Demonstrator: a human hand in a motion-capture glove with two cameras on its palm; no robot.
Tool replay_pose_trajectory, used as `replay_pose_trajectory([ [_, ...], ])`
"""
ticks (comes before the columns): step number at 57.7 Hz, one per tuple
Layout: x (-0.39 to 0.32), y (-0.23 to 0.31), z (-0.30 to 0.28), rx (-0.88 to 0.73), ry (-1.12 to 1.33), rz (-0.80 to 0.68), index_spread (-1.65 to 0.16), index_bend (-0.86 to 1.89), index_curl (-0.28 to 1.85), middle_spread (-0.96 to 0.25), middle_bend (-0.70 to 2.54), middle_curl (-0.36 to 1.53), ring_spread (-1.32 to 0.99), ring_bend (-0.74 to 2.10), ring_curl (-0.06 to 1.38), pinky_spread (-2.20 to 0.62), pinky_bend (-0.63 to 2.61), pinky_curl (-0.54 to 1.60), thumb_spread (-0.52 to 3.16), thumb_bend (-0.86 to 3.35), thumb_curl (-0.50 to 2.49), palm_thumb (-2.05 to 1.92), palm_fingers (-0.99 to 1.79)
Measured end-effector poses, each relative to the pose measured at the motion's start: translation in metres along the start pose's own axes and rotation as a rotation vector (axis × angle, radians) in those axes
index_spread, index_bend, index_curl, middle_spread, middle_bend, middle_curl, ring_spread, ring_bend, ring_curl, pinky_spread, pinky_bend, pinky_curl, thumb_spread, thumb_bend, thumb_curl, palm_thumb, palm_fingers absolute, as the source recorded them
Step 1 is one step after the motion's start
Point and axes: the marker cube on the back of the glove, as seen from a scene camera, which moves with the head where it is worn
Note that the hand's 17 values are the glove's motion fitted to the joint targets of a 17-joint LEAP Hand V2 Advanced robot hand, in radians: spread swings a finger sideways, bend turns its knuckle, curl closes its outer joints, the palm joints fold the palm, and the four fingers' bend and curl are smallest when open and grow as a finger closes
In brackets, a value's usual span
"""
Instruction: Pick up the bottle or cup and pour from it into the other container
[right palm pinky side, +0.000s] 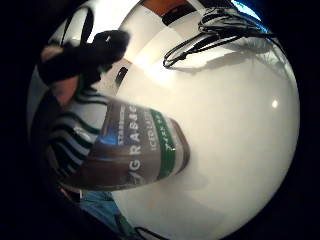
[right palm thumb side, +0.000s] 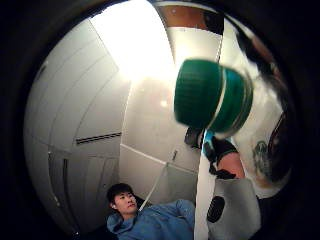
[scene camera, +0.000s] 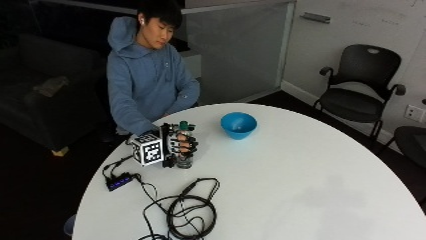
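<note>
- My gloved right hand (scene camera: 181, 145) was wrapped around the bottle (scene camera: 184, 150), fingers curled on its side; the bottle stood upright on the round white table (scene camera: 299, 185), near the edge closest to me.
- The bottle carried a green cap (right palm thumb side: 212, 97) and a brown, green-striped label (right palm pinky side: 145, 147), seen close against my palm.
- The blue bowl (scene camera: 238, 124) sat on the table to the right of the bottle, apart from it.
- My other hand was hidden behind the bottle hand; I cannot tell how it lay.
- Black chairs (scene camera: 359, 82) stood by the far wall, right of the table.
</note>
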Motion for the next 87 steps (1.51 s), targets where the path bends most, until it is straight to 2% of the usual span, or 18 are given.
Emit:
replay_pose_trajectory([
  [3, -0.002, -0.004, 0.002, 0.007, -0.006, 0.008, -0.19, 0.27, 0.25, 0.07, 0.47, 0.39, 0.02, 0.62, 0.28, 0.15, 0.65, 0.22, 0.77, 0.02, 0.47, 0.95, 0.90],
  [9, -0.007, -0.008, 0.013, 0.001, 0.052, 0.006, -0.14, 0.21, 0.30, 0.04, 0.48, 0.42, -0.06, 0.59, 0.31, 0.08, 0.55, 0.23, 0.69, 0.00, 0.51, 1.02, 1.02],
  [18, -0.024, -0.016, 0.038, -0.151, 0.214, 0.012, -0.11, 0.16, 0.34, 0.01, 0.41, 0.42, -0.10, 0.54, 0.35, 0.01, 0.51, 0.25, 0.50, -0.03, 0.56, 1.04, 1.10],
  [34, -0.070, -0.034, 0.089, -0.518, 0.593, 0.046, -0.10, 0.15, 0.37, 0.00, 0.38, 0.45, -0.12, 0.51, 0.39, -0.04, 0.48, 0.29, 0.36, -0.03, 0.62, 1.05, 1.14],
  [53, -0.124, -0.062, 0.150, -0.737, 0.996, 0.085, -0.10, 0.15, 0.38, 0.00, 0.36, 0.48, -0.12, 0.49, 0.42, -0.05, 0.46, 0.32, 0.32, -0.04, 0.65, 1.04, 1.14],
  [66, -0.135, -0.070, 0.201, -0.770, 1.488, 0.079, -0.10, 0.15, 0.39, 0.00, 0.36, 0.49, -0.12, 0.48, 0.43, -0.05, 0.45, 0.33, 0.32, -0.04, 0.67, 1.04, 1.14],
  [72, -0.133, -0.069, 0.209, -0.953, 1.757, -0.057, -0.10, 0.14, 0.39, 0.00, 0.35, 0.49, -0.13, 0.47, 0.44, -0.05, 0.45, 0.34, 0.32, -0.04, 0.67, 1.04, 1.14],
  [78, -0.131, -0.063, 0.234, -0.885, 1.824, 0.084, -0.10, 0.14, 0.39, 0.00, 0.35, 0.50, -0.13, 0.48, 0.44, -0.06, 0.45, 0.34, 0.32, -0.04, 0.67, 1.03, 1.14],
  [83, -0.130, -0.059, 0.239, -1.011, 1.891, -0.019, -0.10, 0.14, 0.38, -0.01, 0.35, 0.50, -0.13, 0.47, 0.44, -0.06, 0.45, 0.35, 0.32, -0.04, 0.68, 1.02, 1.14],
  [87, -0.129, -0.060, 0.248, -0.930, 1.876, 0.094, -0.10, 0.14, 0.38, -0.01, 0.35, 0.50, -0.13, 0.47, 0.44, -0.06, 0.46, 0.35, 0.33, -0.04, 0.68, 1.02, 1.14],
])
